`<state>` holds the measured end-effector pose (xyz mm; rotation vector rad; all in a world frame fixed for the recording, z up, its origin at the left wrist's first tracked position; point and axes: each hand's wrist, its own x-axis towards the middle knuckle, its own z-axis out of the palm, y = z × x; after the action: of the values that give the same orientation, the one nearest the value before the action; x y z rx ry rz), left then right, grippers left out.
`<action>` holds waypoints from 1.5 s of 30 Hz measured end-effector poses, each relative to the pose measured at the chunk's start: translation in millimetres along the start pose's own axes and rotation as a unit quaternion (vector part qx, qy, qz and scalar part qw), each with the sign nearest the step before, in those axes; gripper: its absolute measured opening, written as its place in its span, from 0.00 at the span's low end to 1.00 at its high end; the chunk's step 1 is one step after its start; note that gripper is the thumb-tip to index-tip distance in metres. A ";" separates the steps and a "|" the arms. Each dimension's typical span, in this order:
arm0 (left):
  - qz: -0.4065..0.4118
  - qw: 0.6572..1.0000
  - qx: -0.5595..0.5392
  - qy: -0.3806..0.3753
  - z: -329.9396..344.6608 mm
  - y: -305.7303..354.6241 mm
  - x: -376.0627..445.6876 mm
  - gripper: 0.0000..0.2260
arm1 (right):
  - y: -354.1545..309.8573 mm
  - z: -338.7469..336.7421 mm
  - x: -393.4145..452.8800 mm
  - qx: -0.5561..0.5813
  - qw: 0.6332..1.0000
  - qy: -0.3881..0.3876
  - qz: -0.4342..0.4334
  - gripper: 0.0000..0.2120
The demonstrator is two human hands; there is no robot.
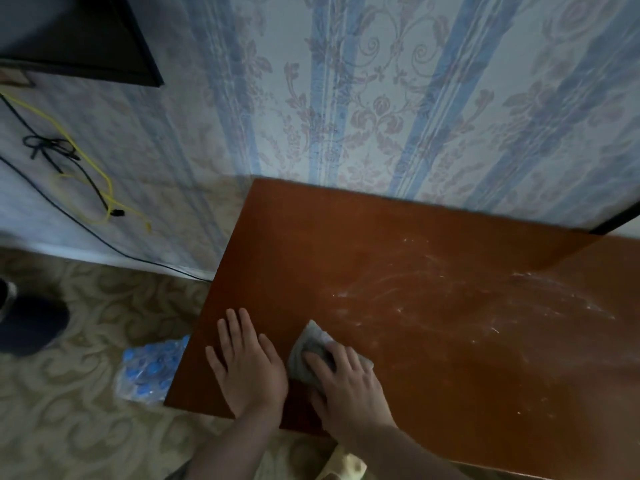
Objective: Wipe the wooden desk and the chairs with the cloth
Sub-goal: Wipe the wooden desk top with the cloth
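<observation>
The wooden desk (398, 271) is reddish-brown and stands against the wallpapered wall. Pale dusty streaks cover its right half. A grey cloth (311, 344) lies bunched on the desk near the front left corner. My right hand (346, 382) presses down on the cloth, its fingers spread over it. My left hand (246, 362) rests flat on the bare wood just left of the cloth, fingers straight. No chair is in view.
A plastic pack of blue-capped bottles (149, 368) lies on the patterned carpet by the desk's left edge. Black and yellow cables (69, 157) hang on the wall at left. A dark object (31, 323) sits on the floor far left. A dark screen (79, 36) hangs upper left.
</observation>
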<state>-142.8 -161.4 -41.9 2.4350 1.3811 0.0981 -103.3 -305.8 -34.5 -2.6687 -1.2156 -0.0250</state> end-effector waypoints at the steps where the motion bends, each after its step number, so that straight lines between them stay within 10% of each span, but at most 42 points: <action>1: -0.005 1.000 0.003 -0.001 1.3 -0.3 0.0 0.24 | 15.2 -2.3 -3.4 -0.007 1.000 0.002 0.006 0.23; 8: -0.015 1.000 0.021 0.012 5.8 5.1 3.5 0.25 | 25.9 8.0 10.5 0.041 0.954 0.041 0.293 0.21; 16: -0.013 1.000 0.022 0.016 8.8 2.4 2.9 0.24 | 55.9 -1.5 15.9 0.039 0.999 -0.021 0.004 0.22; 22: -0.020 0.999 0.042 0.020 9.2 4.7 3.3 0.25 | 56.1 10.8 26.9 0.022 0.948 0.047 0.314 0.22; 29: -0.021 0.999 0.046 0.014 7.8 5.7 4.4 0.25 | 56.1 1.2 23.9 -0.022 0.995 -0.009 -0.101 0.21; 35: -0.011 0.998 0.050 0.022 11.0 4.7 4.7 0.25 | 65.5 16.2 18.9 0.083 0.982 0.023 0.165 0.24; 42: -0.005 0.998 0.049 0.036 12.9 2.6 5.8 0.27 | 51.9 7.5 7.3 -0.002 0.994 -0.069 -0.079 0.28; 45: -0.007 0.998 0.054 0.032 12.1 3.2 5.1 0.27 | 61.9 11.2 13.4 -0.024 0.997 -0.067 0.006 0.27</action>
<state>-134.8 -161.8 -52.8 2.5304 1.4652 0.1027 -48.9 -333.2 -55.4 -2.7578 -1.2520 0.1303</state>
